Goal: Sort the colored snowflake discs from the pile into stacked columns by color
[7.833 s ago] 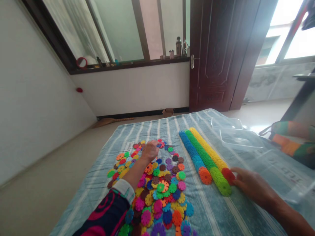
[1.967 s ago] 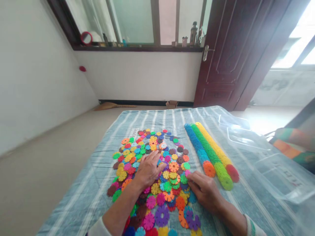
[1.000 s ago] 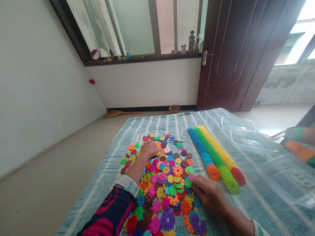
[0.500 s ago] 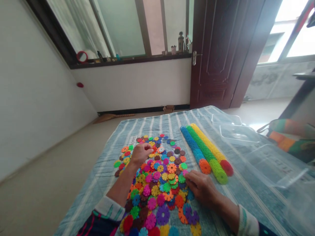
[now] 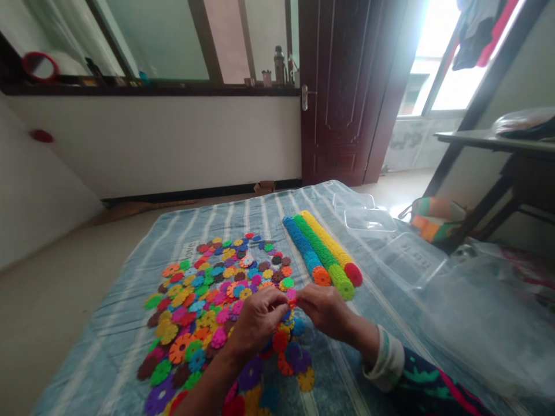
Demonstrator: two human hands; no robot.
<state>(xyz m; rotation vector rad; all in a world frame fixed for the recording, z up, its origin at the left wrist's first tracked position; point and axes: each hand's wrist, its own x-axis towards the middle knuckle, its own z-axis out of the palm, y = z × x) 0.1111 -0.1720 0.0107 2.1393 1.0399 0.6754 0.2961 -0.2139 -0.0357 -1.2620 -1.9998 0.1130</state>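
Observation:
Over the heap of coloured notched discs (image 5: 186, 323), my left hand (image 5: 260, 318) is pinched around a small orange-red disc (image 5: 292, 301). My right hand (image 5: 327, 311) meets it from the right, fingers pressed together at a pink disc (image 5: 291, 293). The fingertips of both hands nearly touch there. Beyond my right hand lie three long rolls of stacked discs side by side: a blue roll (image 5: 302, 242) with an orange end, a green roll (image 5: 319, 251) and a yellow roll (image 5: 325, 237) with a red end.
Clear plastic boxes (image 5: 368, 221) and a lid (image 5: 411, 260) lie on the striped cloth (image 5: 260, 211) at the right, with clear plastic bags (image 5: 485, 323) nearer. A desk (image 5: 489, 140) stands at the far right, a brown door (image 5: 342, 86) behind.
The view has turned to the right. My left hand has moved from the far part of the heap to meet my right hand, and both now pinch discs close together.

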